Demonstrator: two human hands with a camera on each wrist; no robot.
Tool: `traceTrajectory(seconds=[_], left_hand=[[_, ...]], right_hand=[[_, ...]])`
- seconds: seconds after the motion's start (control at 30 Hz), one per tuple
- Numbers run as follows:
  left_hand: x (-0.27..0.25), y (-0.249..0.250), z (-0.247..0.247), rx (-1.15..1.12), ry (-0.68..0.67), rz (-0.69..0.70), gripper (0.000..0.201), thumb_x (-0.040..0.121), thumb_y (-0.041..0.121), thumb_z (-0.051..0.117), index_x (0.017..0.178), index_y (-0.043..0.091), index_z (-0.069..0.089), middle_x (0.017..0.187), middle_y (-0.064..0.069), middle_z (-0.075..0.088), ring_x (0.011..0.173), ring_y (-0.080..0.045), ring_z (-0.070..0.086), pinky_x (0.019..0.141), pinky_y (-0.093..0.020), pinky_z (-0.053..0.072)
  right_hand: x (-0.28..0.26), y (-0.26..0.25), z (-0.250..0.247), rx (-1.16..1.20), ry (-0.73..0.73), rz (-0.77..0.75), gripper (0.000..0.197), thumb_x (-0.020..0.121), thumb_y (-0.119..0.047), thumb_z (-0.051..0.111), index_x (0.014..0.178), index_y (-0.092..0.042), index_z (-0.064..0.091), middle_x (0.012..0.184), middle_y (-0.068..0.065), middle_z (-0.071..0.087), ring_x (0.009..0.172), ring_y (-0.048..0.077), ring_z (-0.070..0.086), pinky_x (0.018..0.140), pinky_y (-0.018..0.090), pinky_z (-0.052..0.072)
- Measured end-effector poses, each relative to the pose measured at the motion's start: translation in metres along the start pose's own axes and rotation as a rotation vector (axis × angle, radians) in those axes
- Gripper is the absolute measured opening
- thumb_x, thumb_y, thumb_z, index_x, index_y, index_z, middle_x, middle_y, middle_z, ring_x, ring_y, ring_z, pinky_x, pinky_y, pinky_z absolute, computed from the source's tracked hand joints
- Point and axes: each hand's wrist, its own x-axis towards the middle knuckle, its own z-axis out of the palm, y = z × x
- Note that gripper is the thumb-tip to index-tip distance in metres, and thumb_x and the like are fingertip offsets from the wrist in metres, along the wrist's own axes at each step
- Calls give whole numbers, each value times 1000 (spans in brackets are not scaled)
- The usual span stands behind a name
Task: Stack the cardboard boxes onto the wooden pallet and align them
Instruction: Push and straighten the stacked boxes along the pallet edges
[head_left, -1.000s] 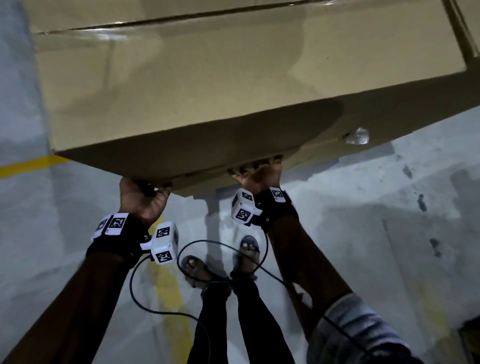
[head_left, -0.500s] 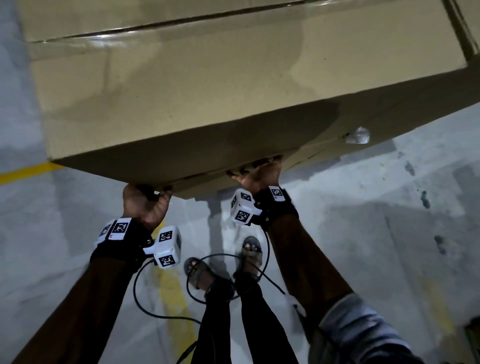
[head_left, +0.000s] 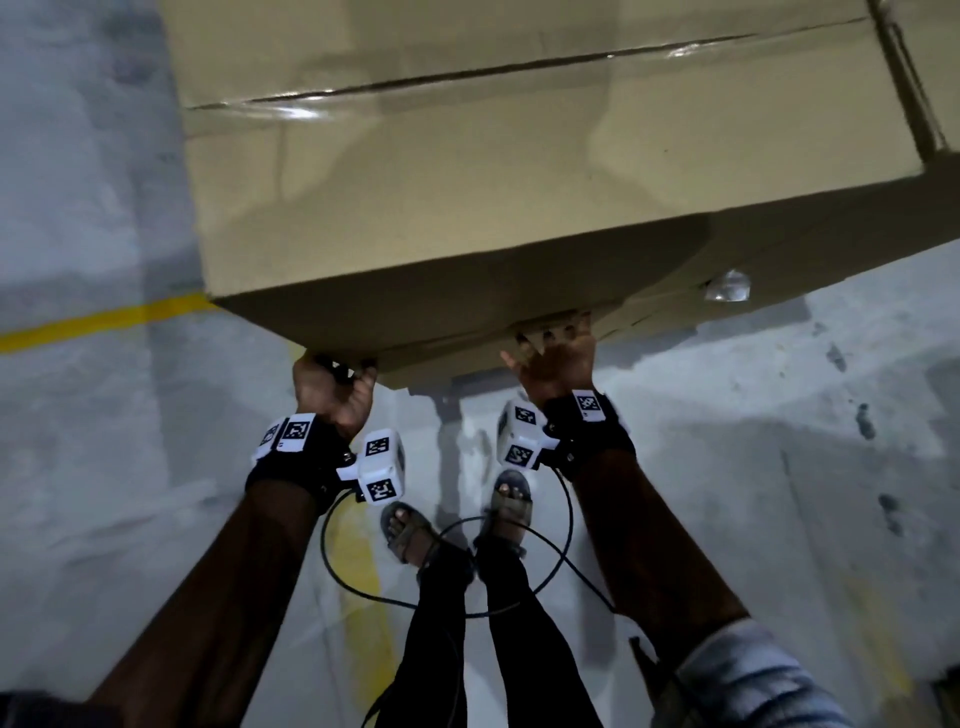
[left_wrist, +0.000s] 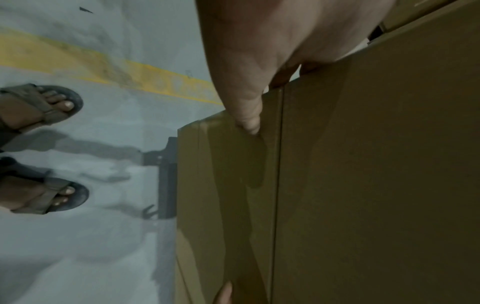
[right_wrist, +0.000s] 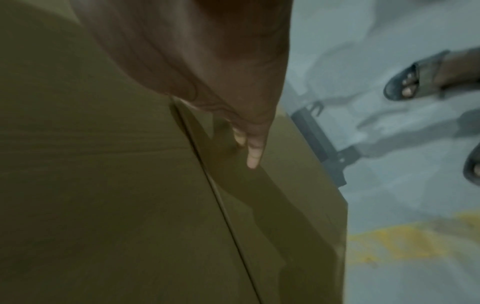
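Observation:
A large tan cardboard box (head_left: 467, 182), taped along its top seam, is held up off the floor and fills the upper head view. My left hand (head_left: 332, 382) grips its near bottom corner, fingers curled round the edge. In the left wrist view the left hand (left_wrist: 259, 51) has one finger pressed on the box's underside (left_wrist: 363, 185). My right hand (head_left: 556, 358) lies palm-up under the bottom edge. The right wrist view shows the right hand's fingers (right_wrist: 253, 156) straight and flat on the box's underside (right_wrist: 103, 185). No pallet is in view.
Grey concrete floor with a yellow painted line (head_left: 104, 319) running left and another yellow strip (head_left: 358, 561) under me. My sandalled feet (head_left: 405, 530) stand just behind the box. A dark bar-shaped patch (left_wrist: 166, 176) lies on the floor beneath the box. Black cables (head_left: 467, 613) hang between my wrists.
The box has shifted to the right in the head view, baring more floor at the left. Both hands keep the same hold, and my feet have stepped.

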Motion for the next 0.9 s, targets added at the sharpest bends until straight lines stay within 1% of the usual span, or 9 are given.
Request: traceTrajectory(seconds=[0.07,0.13,0.33,0.43,0.53,0.6,0.67,0.8,0.9], left_hand=[[-16,8,-5,66,-49,-25,26,100,11,49,94,11,75,115,-15,59,110,-32,56,110,-36,46],[-38,19,-12,90,-106,-68,20,101,16,53,107,13,72,131,-20,61,122,-31,61,112,-36,47],[-89,48,-33,140,-165,-66,31,109,31,44,125,11,62,137,-18,61,124,-28,62,99,-35,51],[-103,61,-36,230,-157,-82,30,110,31,42,122,12,63,137,-16,61,119,-27,64,95,-33,52],[-109,74,-39,365,-104,-68,28,110,28,45,126,11,60,134,-16,61,113,-25,65,92,-29,52],[-111,86,-49,450,-59,-61,34,108,29,48,132,7,58,129,-17,63,104,-24,68,84,-27,53],[-110,105,-64,483,-56,-87,42,106,28,49,135,-1,59,129,-24,65,105,-32,70,86,-29,55],[-98,151,-92,555,-99,-92,31,109,21,41,113,6,67,97,-13,75,81,-20,74,70,-25,56],[-82,193,-123,634,-83,-145,27,109,29,46,116,13,67,103,-10,71,86,-20,68,75,-28,51]], right_hand=[[-20,-6,-7,-73,50,-17,62,108,-57,32,164,-32,21,169,4,25,146,36,40,104,58,42],[-50,-7,-9,-140,41,-19,66,106,-60,37,164,-37,16,170,0,21,142,33,45,108,57,43],[-153,13,8,-654,-59,-114,37,111,-27,40,146,-18,50,151,7,52,126,34,58,89,37,49],[-206,39,38,-930,-239,-128,23,106,-32,53,121,-22,65,129,9,70,105,25,66,73,25,49],[-249,73,71,-1096,-458,-382,27,97,-36,64,117,-19,72,109,-3,77,98,11,70,79,23,53],[-262,96,101,-1198,-524,-455,18,99,-25,68,115,-20,73,99,-18,75,92,-3,68,79,16,50],[-262,124,133,-1290,-573,-442,16,100,-21,67,115,-20,72,98,-18,74,92,-7,67,78,9,46],[-241,187,191,-1428,-579,-357,25,100,-33,67,120,-19,71,113,-3,75,104,6,69,88,19,52],[-212,238,216,-1441,-464,-339,31,97,-41,68,122,-22,70,115,-3,74,100,9,69,83,16,51]])
